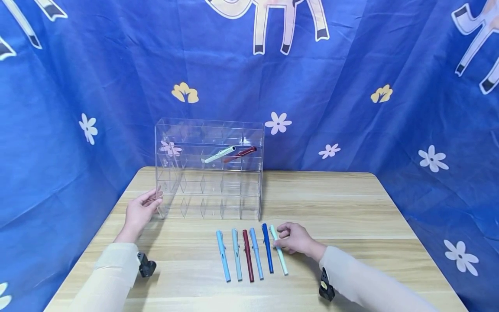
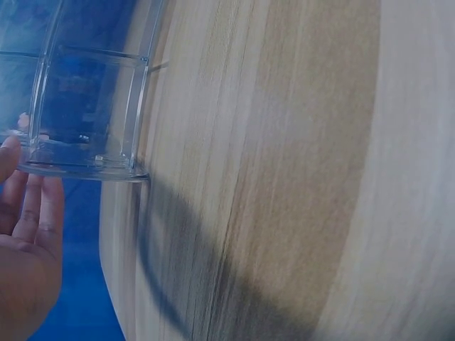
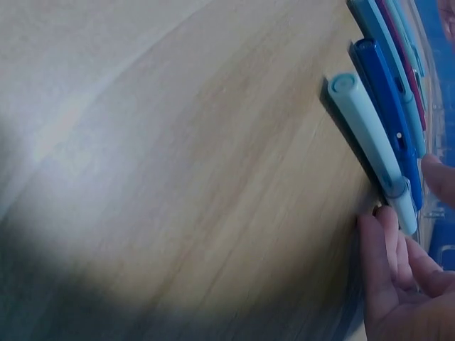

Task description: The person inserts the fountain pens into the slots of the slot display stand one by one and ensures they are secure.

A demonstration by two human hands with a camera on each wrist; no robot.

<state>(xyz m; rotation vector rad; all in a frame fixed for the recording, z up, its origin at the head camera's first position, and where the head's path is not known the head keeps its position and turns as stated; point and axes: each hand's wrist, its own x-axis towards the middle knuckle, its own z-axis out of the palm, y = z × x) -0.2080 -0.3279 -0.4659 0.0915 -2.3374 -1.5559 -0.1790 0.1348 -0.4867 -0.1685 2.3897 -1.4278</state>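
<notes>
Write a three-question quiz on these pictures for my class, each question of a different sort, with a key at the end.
1. Multiple choice: what does the left hand touch?
A) the dark blue pen
B) the clear rack
C) a red pen
2. True or false: the dark blue pen lies in the clear rack.
3. Count: how many pens lie in the row on the table, including the one at the right hand?

Key:
1. B.
2. False: the dark blue pen lies on the table; the rack holds a pale green pen and a dark red pen.
3. Six.
</notes>
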